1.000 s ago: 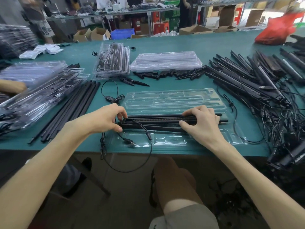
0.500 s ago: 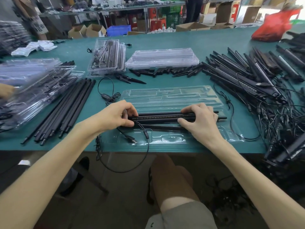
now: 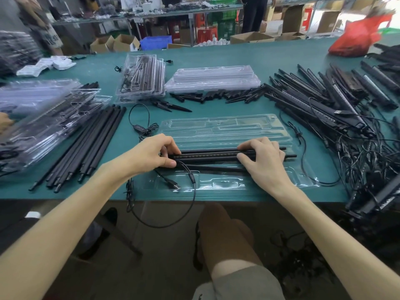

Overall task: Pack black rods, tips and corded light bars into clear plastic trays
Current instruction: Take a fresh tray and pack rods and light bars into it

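As left hand (image 3: pixel 151 154) and right hand (image 3: pixel 264 163) clasp light bar (image 3: pixel 207 156), it lies on tray (image 3: pixel 227 128).

Black light bar (image 3: pixel 207 157) lying lengthwise across open clear tray (image 3: pixel 225 131); cord (image 3: pixel 190 191) trailing off edge.

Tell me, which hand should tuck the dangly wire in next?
Probably the left hand: the cord leaves the light bar right beside its thumb, while the right hand grips the bar's other end.
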{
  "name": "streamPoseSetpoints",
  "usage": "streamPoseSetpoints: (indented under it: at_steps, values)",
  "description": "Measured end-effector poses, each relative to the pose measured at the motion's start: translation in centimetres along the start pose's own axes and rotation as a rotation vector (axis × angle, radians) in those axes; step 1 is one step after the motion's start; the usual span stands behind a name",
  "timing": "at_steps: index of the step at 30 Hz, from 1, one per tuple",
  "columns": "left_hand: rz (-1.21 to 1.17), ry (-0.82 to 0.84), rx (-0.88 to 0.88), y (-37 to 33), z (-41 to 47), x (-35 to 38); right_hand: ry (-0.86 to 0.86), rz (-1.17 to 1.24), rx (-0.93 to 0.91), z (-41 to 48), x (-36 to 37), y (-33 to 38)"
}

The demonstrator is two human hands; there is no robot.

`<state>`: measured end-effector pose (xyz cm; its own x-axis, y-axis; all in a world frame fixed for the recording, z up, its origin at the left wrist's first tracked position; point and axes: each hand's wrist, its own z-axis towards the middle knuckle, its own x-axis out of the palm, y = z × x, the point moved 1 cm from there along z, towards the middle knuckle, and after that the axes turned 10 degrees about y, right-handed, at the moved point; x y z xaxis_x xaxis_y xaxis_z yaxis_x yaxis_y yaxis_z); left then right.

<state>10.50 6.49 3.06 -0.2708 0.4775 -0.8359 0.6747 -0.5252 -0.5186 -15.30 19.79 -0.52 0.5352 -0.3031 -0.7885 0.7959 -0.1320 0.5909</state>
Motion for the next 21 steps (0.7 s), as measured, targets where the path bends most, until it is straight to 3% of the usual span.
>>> streamPoseSetpoints:
  at_steps: [6,12,15,18,21]
  values:
    - [-0.017,0.156,0.019,-0.6,0.8,-2.0,0.004,-0.008,0.015,0.0,0.0,0.1]
    - [-0.050,-0.215,0.024,-0.3,6.3,-3.7,-0.023,-0.018,0.027,0.0,0.3,0.0]
    - [0.174,-0.292,-0.037,-0.2,10.0,-4.2,-0.035,-0.015,0.038,0.1,0.5,-0.1]
    - [0.522,-0.247,-0.084,-0.3,12.8,-4.2,-0.039,-0.043,0.031,0.4,0.8,-0.2]
    - [0.667,-0.201,-0.109,0.0,15.0,-4.2,-0.061,-0.058,0.023,0.6,1.2,-0.2]
